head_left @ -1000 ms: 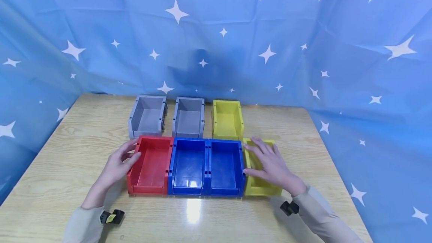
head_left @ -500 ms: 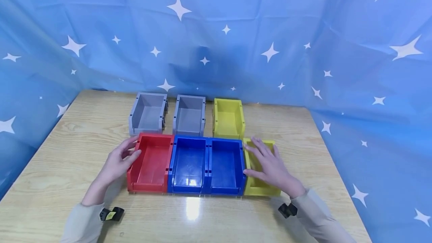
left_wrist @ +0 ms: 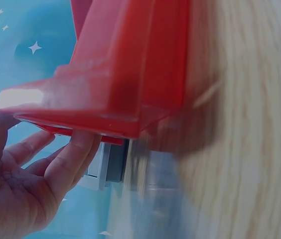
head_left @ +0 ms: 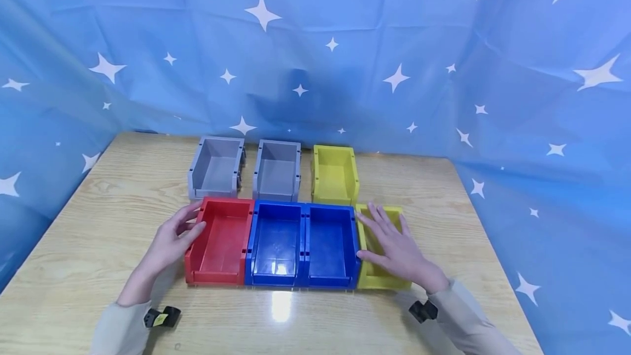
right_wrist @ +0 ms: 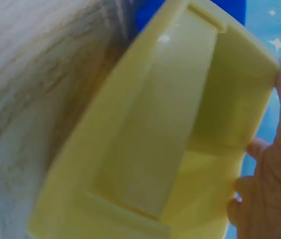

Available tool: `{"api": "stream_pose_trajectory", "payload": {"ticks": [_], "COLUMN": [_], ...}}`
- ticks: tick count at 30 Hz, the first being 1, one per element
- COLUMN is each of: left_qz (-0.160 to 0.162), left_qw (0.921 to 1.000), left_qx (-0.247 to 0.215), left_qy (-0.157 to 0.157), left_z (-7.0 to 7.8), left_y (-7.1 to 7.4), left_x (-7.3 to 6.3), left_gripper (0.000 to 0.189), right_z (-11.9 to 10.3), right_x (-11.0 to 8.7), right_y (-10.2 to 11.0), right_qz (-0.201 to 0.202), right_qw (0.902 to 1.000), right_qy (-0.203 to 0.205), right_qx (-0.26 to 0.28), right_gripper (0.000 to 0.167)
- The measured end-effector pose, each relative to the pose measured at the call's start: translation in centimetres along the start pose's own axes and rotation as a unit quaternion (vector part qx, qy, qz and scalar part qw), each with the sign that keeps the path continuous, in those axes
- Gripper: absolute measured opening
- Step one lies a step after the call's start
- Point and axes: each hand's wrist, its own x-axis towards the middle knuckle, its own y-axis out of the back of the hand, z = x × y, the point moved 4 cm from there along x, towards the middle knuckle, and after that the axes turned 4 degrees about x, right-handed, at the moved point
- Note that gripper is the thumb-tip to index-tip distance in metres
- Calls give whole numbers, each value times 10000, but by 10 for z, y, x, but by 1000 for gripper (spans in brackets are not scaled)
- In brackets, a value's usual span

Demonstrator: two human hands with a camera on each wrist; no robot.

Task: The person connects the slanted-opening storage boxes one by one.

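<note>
Four bins sit side by side in the front row in the head view. My left hand (head_left: pixel 167 242) holds the left side wall of the red bin (head_left: pixel 224 242), thumb at its rim. In the left wrist view, its fingers (left_wrist: pixel 70 159) touch the outer face of the red wall. The right hand (head_left: pixel 399 251) spreads its fingers over the yellow bin (head_left: pixel 374 277) at the row's right end. The right thumb reaches the edge next to a blue bin (head_left: pixel 329 242). Another blue bin (head_left: pixel 276 240) stands against the red one.
Behind the row stand two grey bins (head_left: pixel 217 166) and a second yellow bin (head_left: pixel 336 171), spaced apart. All sit on a wooden table (head_left: pixel 236 325). A blue curtain (head_left: pixel 197 43) with white stars hangs behind the table and along its sides.
Both hands keep nearly the same places on the red and yellow bins. The right fingers spread slightly more. The head view shifts a little.
</note>
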Motion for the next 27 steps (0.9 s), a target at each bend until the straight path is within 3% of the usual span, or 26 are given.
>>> {"api": "stream_pose_trajectory", "payload": {"ticks": [7,13,21,27], "left_qz": [142,89,23,-64], "left_qw": [9997,9999,10000,9999], "left_qx": [80,121,53,-14], "left_qy": [-160,-73,56,158], "left_z": [4,3,0,0], "left_y": [1,0,0,0], "left_x": [0,-1,-4,-2], "left_gripper": [51,50,51,53], "right_z": [-4,-13,-19,-18], "right_x": [2,10,16,15], "right_y": [7,5,-2,-3], "right_qz": [-248,-54,-114,-130], "right_qw": [9994,9982,9977,9972], "right_qy": [-25,115,-380,-477], "right_qx": [-252,-592,-557,-553], "right_gripper": [80,91,100,97]}}
